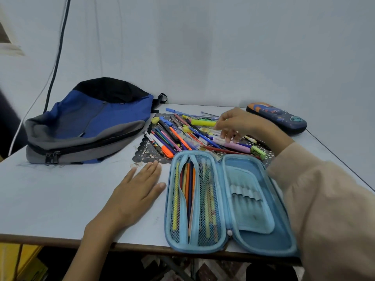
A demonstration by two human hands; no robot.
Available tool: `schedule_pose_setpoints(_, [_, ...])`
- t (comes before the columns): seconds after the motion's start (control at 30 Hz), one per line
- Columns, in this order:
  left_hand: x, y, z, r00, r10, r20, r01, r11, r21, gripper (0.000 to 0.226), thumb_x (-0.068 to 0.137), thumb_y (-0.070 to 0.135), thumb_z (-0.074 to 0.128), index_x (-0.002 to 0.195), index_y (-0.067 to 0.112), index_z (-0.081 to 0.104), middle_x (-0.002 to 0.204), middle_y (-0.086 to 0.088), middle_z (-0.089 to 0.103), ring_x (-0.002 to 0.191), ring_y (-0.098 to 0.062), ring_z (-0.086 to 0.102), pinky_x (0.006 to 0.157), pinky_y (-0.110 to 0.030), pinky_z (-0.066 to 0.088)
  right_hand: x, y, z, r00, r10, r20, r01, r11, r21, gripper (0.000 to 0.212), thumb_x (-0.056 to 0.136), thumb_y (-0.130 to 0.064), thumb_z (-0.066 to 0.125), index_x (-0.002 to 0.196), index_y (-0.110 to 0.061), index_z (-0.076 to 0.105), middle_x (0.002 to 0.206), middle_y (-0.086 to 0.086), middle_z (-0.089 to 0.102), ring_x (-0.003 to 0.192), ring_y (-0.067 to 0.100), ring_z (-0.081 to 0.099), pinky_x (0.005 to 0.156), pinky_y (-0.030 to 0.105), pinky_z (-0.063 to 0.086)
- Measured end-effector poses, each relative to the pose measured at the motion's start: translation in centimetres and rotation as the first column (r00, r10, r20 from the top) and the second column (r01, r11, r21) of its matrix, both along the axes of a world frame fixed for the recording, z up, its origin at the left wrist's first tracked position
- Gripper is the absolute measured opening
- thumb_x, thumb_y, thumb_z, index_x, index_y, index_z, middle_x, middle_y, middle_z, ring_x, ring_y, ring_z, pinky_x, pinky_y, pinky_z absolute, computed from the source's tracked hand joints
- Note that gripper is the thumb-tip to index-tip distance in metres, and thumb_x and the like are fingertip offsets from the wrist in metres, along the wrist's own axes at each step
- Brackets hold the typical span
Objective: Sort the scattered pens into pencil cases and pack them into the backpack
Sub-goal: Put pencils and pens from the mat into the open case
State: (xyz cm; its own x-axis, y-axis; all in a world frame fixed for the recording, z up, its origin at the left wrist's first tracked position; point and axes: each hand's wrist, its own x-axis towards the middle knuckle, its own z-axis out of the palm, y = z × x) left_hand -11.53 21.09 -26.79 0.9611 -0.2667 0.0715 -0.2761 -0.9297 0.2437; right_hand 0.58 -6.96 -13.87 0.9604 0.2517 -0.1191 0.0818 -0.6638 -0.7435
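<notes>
Blue-shelled, the open pencil case (263, 238) lies spread flat at the near edge of the desk (60, 199), its long axis running roughly front to back. Pencils (188, 189) in its left mesh pocket lie along that same line. Just behind it, the scattered pens (182, 136) are heaped on a dark lace mat (142, 157), most slanting from far left to near right. The left hand (134, 191) rests palm down on the desk just left of the case, fingers straight and close together. The right hand (241, 122) hangs over the heap, its fingers (228, 135) bent down at a pale marker; blur hides whether they pinch it. A blue, grey and black backpack (91, 122) lies flat at the left. A dark second pencil case (278, 118) sits closed at the far right.
</notes>
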Motion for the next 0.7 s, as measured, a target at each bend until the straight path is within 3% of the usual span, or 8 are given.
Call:
schedule_pose_setpoints(0.13, [-0.2, -0.2, 0.0, 1.0, 0.004, 0.022, -0.004, 1.0, 0.012, 0.092, 0.073, 0.07, -0.017, 0.154, 0.03, -0.004, 0.158, 0.018, -0.01, 0.143, 0.006, -0.015, 0.117, -0.023, -0.014, 3.7, -0.3, 0.3, 0.99, -0.109, 0.093, 0.112, 0.993, -0.028, 0.012, 0.092, -0.011, 0.061, 0.096, 0.0, 0.062, 0.082, 0.018, 0.064, 0.063, 0.024, 0.06, 0.053, 0.027, 0.051])
schedule_pose_setpoints(0.3, [-0.4, -0.3, 0.0, 0.999, 0.015, 0.045, -0.014, 1.0, -0.009, 0.091, 0.075, 0.07, -0.016, 0.155, 0.03, 0.001, 0.159, 0.018, -0.007, 0.144, 0.006, -0.012, 0.117, -0.023, -0.012, 6.5, 3.4, -1.0, 0.937, -0.127, 0.326, 0.158, 0.985, -0.07, 0.016, 0.088, -0.002, 0.056, 0.099, 0.001, 0.067, 0.095, 0.016, 0.067, 0.069, 0.022, 0.061, 0.055, 0.026, 0.052])
schedule_pose_setpoints(0.37, [-0.4, -0.3, 0.1, 0.999, 0.016, 0.051, -0.016, 1.0, -0.011, 0.091, 0.075, 0.07, -0.015, 0.155, 0.03, 0.002, 0.158, 0.018, -0.006, 0.144, 0.007, -0.011, 0.117, -0.023, -0.012, 7.3, 5.7, -2.1, 0.897, -0.098, 0.431, 0.156, 0.982, -0.103, 0.022, 0.086, 0.001, 0.055, 0.103, -0.003, 0.068, 0.104, 0.014, 0.067, 0.081, 0.022, 0.062, 0.07, 0.031, 0.054])
schedule_pose_setpoints(0.43, [-0.5, -0.3, 0.1, 0.998, 0.016, 0.054, -0.015, 1.0, -0.023, 0.09, 0.076, 0.07, -0.014, 0.155, 0.03, 0.003, 0.158, 0.019, -0.006, 0.143, 0.007, -0.011, 0.117, -0.022, -0.012, 8.2, 7.9, -3.7, 0.856, -0.001, 0.517, 0.147, 0.959, -0.241, 0.027, 0.089, -0.002, 0.052, 0.112, -0.007, 0.066, 0.115, 0.013, 0.064, 0.102, 0.027, 0.06, 0.088, 0.038, 0.05])
schedule_pose_setpoints(0.5, [-0.6, -0.3, 0.2, 0.999, 0.017, 0.05, -0.015, 0.999, -0.035, 0.09, 0.076, 0.07, -0.014, 0.154, 0.031, 0.003, 0.158, 0.019, -0.005, 0.143, 0.008, -0.011, 0.116, -0.021, -0.012, 8.8, 9.8, -5.6, 0.813, 0.182, 0.553, 0.167, 0.837, -0.521, 0.031, 0.095, -0.01, 0.046, 0.122, -0.011, 0.06, 0.121, 0.011, 0.062, 0.114, 0.029, 0.053, 0.095, 0.041, 0.041])
schedule_pose_setpoints(0.57, [-0.7, -0.3, 0.3, 0.998, 0.017, 0.053, -0.015, 0.999, -0.032, 0.089, 0.076, 0.07, -0.014, 0.154, 0.031, 0.003, 0.158, 0.019, -0.006, 0.143, 0.008, -0.012, 0.117, -0.022, -0.012, 9.3, 10.9, -7.2, 0.787, 0.333, 0.52, 0.209, 0.649, -0.732, 0.032, 0.098, -0.016, 0.043, 0.127, -0.015, 0.055, 0.12, 0.008, 0.063, 0.118, 0.028, 0.049, 0.101, 0.045, 0.033])
schedule_pose_setpoints(0.63, [-0.6, -0.4, 0.4, 0.998, 0.016, 0.053, -0.015, 1.0, -0.015, 0.089, 0.076, 0.069, -0.015, 0.154, 0.031, 0.001, 0.158, 0.019, -0.007, 0.143, 0.009, -0.013, 0.117, -0.022, -0.012, 9.6, 11.3, -8.1, 0.794, 0.333, 0.509, 0.249, 0.585, -0.772, 0.03, 0.099, -0.022, 0.044, 0.127, -0.016, 0.055, 0.119, 0.007, 0.064, 0.119, 0.026, 0.05, 0.107, 0.048, 0.028])
schedule_pose_setpoints(0.7, [-0.6, -0.4, 0.3, 0.999, 0.014, 0.05, -0.014, 1.0, -0.01, 0.088, 0.076, 0.069, -0.016, 0.154, 0.032, 0.0, 0.158, 0.019, -0.009, 0.143, 0.009, -0.014, 0.117, -0.022, -0.013, 10.1, 11.5, -8.3, 0.795, 0.272, 0.542, 0.29, 0.614, -0.734, 0.024, 0.099, -0.022, 0.043, 0.115, -0.015, 0.06, 0.115, 0.007, 0.066, 0.115, 0.026, 0.053, 0.108, 0.047, 0.028])
